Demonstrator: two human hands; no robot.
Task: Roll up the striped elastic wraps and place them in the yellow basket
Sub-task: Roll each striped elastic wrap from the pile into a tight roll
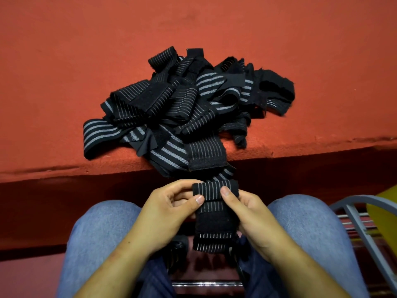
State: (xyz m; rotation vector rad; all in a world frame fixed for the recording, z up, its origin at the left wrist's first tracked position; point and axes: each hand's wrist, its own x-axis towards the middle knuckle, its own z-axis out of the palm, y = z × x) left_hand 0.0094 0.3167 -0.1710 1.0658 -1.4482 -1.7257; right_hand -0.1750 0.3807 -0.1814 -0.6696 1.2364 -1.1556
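Seems a small packing workshop: a red felt-covered worktop heaped with black grey-striped elastic wraps, a grey metal-tube rack alongside.

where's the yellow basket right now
Head view: only a yellow corner of the basket shows at the far right edge, behind the grey metal frame beside the right knee.

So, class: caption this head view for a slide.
Left hand and right hand pinch a part-rolled wrap; a pile of wraps lies on the red surface.
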